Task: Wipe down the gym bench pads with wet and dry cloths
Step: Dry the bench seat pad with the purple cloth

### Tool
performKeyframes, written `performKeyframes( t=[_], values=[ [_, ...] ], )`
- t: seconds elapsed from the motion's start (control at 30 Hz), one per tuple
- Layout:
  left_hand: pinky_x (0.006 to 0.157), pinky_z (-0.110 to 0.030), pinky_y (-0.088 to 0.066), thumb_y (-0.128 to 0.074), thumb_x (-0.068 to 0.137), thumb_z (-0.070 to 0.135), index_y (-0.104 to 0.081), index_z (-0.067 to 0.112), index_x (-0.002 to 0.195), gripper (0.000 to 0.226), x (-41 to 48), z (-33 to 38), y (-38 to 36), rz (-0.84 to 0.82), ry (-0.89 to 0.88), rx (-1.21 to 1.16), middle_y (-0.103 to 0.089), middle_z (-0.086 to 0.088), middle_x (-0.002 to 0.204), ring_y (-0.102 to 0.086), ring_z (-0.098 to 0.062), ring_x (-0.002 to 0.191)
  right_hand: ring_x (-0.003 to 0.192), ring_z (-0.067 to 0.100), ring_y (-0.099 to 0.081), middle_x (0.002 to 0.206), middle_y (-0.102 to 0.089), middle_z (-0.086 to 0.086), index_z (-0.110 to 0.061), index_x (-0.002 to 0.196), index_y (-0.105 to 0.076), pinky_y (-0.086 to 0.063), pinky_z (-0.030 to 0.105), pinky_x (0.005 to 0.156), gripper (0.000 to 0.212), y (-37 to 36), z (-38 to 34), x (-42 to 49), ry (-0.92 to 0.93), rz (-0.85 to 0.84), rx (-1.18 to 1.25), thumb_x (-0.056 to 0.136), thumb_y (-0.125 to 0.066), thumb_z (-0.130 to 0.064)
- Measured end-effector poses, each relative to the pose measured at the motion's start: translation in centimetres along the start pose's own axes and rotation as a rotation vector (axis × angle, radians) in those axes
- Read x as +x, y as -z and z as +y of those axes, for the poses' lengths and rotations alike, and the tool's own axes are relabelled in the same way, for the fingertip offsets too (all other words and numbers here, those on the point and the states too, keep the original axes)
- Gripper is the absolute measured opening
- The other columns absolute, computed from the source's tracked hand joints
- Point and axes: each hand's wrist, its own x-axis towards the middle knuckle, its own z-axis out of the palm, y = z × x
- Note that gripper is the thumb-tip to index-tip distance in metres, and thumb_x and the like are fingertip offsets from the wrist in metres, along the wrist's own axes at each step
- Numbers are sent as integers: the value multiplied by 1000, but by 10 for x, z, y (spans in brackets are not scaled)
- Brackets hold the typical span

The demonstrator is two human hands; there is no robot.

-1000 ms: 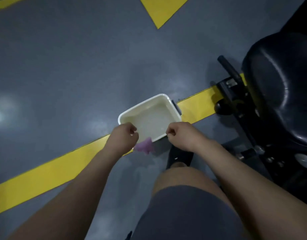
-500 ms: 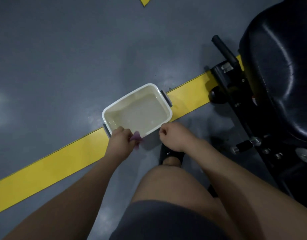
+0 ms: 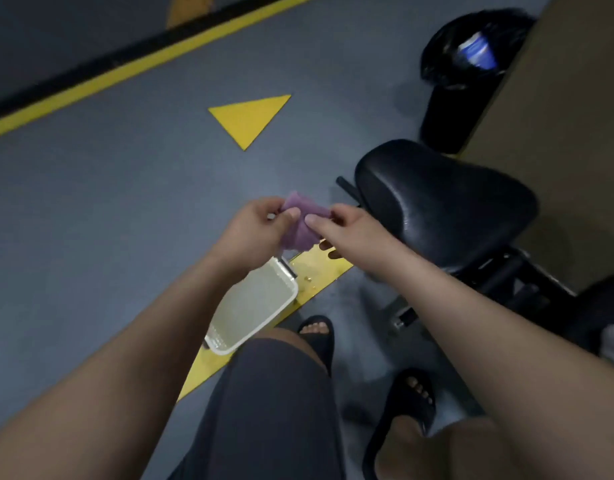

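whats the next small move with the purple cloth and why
Probably carry the cloth right onto the seat pad and begin wiping. The left hand and right hand both pinch it, bunched, held clear of the basin of water. The pad sits just beyond the right hand, and nothing touches it yet.
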Motion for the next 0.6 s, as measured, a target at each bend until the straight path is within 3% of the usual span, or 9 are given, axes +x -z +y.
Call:
performKeyframes(
  t=[0.13, 0.2, 0.27, 0.33, 0.43, 0.47, 0.53, 0.6],
  values=[
    [83, -43, -56, -57, 102, 17, -68, 12, 119, 21, 10, 66, -27, -134, -81, -125, -75, -18, 103, -71, -29, 89, 84, 15, -69, 93, -72, 1, -12, 108, -69, -57, 36, 76, 25, 56, -9, -37, 25, 127, 336, 96, -68, -34],
    [89, -51, -56, -63, 99, 13, -61, 13, 119, 20, 18, 88, -51, -131, -51, -189, -73, -18, 102, -70, -31, 91, 84, 23, -65, 90, -68, 8, -13, 97, -69, -55, 44, 79, 18, 82, -5, -51, 29, 202, 439, 90, -72, -29],
    [88, -55, -55, -66, 96, 12, -61, 12, 105, 10, 24, 105, -80, -145, -10, -225, -71, -18, 97, -67, -31, 86, 84, 27, -63, 89, -65, 12, -14, 90, -65, -56, 54, 89, 9, 106, 7, -61, -7, 268, 512, 90, -71, -20],
    [76, -50, -53, -66, 96, 11, -63, 13, 93, 5, 28, 114, -111, -195, 11, -248, -67, -14, 87, -61, -28, 78, 91, 30, -67, 96, -69, 13, -10, 99, -66, -51, 56, 100, 6, 128, 22, -72, -67, 256, 631, 94, -67, -14],
    [69, -36, -50, -69, 95, 17, -69, 22, 84, 12, 36, 119, -156, -233, -8, -219, -69, 1, 78, -59, -18, 72, 114, 38, -68, 123, -70, 21, -5, 129, -63, -51, 54, 103, 32, 155, 49, -85, -150, 194, 823, 98, -63, -14],
    [70, -33, -52, -71, 93, 22, -71, 23, 84, 10, 40, 117, -170, -238, -6, -177, -70, 7, 76, -61, -14, 72, 112, 35, -70, 120, -72, 19, -8, 127, -66, -54, 50, 100, 29, 164, 56, -89, -169, 213, 828, 99, -62, -14],
    [75, -30, -53, -73, 91, 32, -73, 25, 87, 8, 51, 111, -191, -243, -3, -59, -70, 13, 76, -63, -8, 73, 93, 27, -74, 96, -77, 9, -14, 108, -73, -60, 41, 86, 14, 182, 73, -90, -234, 332, 750, 99, -63, -14],
    [76, -26, -46, -69, 92, 33, -72, 25, 90, 9, 63, 107, -203, -235, -24, 110, -68, 14, 80, -63, -7, 80, 77, 21, -66, 76, -70, 3, -16, 89, -70, -55, 37, 75, 8, 202, 89, -88, -256, 494, 561, 96, -66, -14]
  ],
)
